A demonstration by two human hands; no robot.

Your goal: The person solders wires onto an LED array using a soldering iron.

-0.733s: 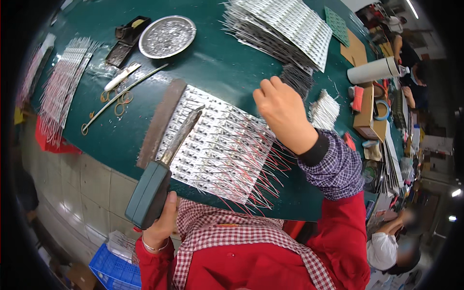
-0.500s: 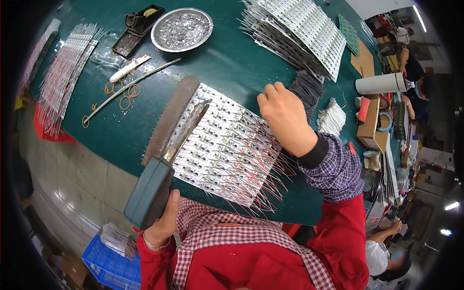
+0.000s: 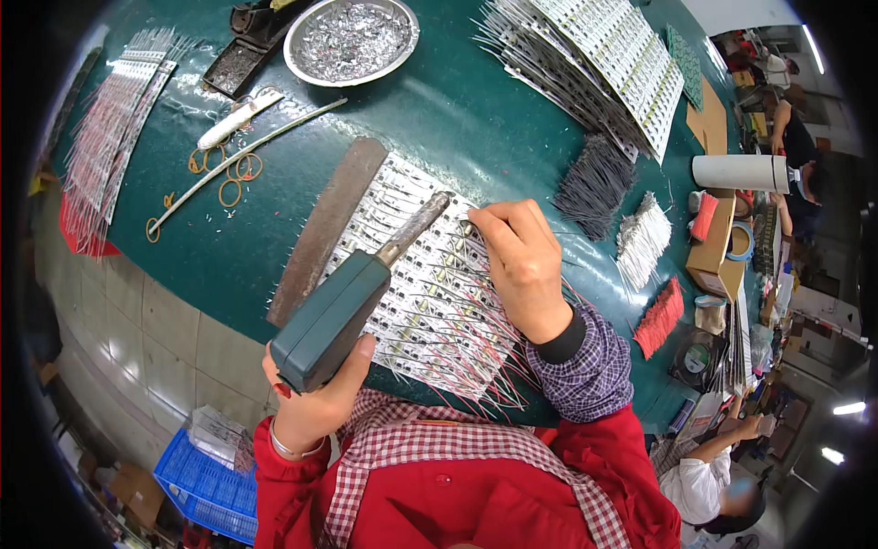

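Observation:
In my left hand (image 3: 315, 403) is a soldering iron (image 3: 331, 320) with a dark green body. Its thick metal tip reaches over the upper part of a white circuit board panel (image 3: 391, 320), close to my right fingertips. My right hand (image 3: 529, 274) is closed in a pinch at the panel's upper right, on what looks like a thin dark wire (image 3: 576, 236). Many red, white and dark wires stick out from the panel's right side. A rusty metal bar (image 3: 329, 229) lies along its left edge.
A metal bowl of scraps (image 3: 352, 41) stands at the back, beside a black box (image 3: 236, 66). Stacked panels (image 3: 604, 73) fill the back right. Bundles of black wires (image 3: 594, 188), white wires (image 3: 643, 240) and red wires (image 3: 658, 318) lie to the right. Wired panels (image 3: 119, 137) lie left.
The soldering iron has moved right and up across the panel. My right hand has come down and in, its fingertips now beside the iron's tip. The whole view has shifted slightly.

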